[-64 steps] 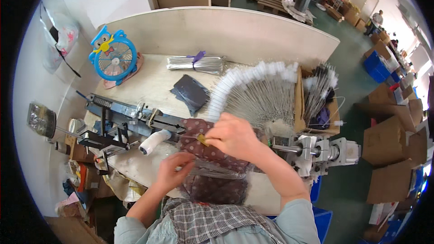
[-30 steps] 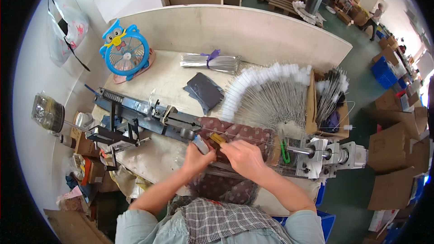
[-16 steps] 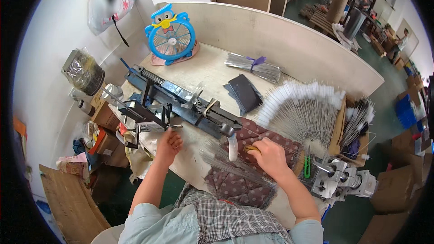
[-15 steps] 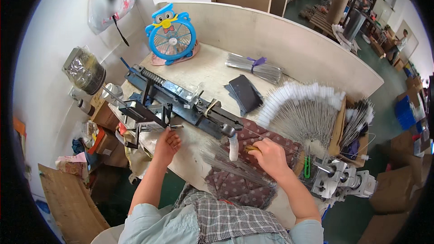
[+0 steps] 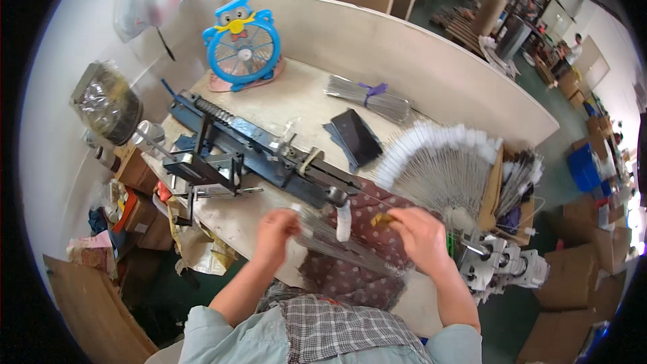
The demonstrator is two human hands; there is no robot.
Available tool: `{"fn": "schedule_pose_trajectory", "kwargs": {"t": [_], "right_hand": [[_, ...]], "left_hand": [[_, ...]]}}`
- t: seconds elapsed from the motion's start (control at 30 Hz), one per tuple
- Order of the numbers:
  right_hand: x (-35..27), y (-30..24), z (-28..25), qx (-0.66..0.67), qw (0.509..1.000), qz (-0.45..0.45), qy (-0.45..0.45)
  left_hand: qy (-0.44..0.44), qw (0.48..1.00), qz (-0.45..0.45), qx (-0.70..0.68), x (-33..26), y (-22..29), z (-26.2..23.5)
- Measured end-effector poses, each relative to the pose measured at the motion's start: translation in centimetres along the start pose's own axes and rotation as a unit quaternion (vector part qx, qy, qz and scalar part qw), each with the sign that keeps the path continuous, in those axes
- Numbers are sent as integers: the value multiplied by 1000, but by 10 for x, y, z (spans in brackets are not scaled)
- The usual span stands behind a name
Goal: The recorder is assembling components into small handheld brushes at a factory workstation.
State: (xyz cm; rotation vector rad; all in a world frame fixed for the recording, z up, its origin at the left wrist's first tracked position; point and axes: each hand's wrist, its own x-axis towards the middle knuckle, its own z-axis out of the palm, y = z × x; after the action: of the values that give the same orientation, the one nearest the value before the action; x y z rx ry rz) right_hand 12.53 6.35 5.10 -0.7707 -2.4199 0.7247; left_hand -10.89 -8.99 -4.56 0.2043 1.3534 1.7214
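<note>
My left hand (image 5: 275, 232), smeared by motion, is closed over the table's near edge, a small white piece (image 5: 296, 209) at its fingertips. My right hand (image 5: 419, 234) is pinched above the brown dotted cloth (image 5: 377, 273). At its fingertips shows a small yellow-brown piece (image 5: 382, 219), too small to name. Between my hands, loose thin metal wires (image 5: 354, 249) lie across the cloth. Just beyond them is the end of a long metal bench machine (image 5: 269, 158), with a white-wrapped handle (image 5: 344, 221). A crank jig (image 5: 205, 172) stands at its left.
A blue cartoon fan (image 5: 242, 50) stands at the back left. White-tipped wire brushes (image 5: 441, 162) fan out at the right, beside a metal clamp device (image 5: 502, 266). A tied wire bundle (image 5: 371, 98) and a dark flat pad (image 5: 356, 138) lie behind the machine.
My left hand has moved right, away from the crank jig and toward the loose wires. My right hand has shifted slightly right, still pinched. The whole view has shifted a little.
</note>
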Motion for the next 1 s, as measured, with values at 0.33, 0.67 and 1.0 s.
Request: {"fn": "schedule_pose_trajectory", "kwargs": {"t": [0.33,0.67,1.0], "right_hand": [[-19,36,-20,51,990,107,72],[-31,40,-31,83,993,22,85],[31,23,5,-131,980,-64,136]], "left_hand": [[-226,973,4,39,-10,-44,151],[-259,963,-29,66,-15,-50,168],[-90,995,-14,-41,-15,-20,146]]}}
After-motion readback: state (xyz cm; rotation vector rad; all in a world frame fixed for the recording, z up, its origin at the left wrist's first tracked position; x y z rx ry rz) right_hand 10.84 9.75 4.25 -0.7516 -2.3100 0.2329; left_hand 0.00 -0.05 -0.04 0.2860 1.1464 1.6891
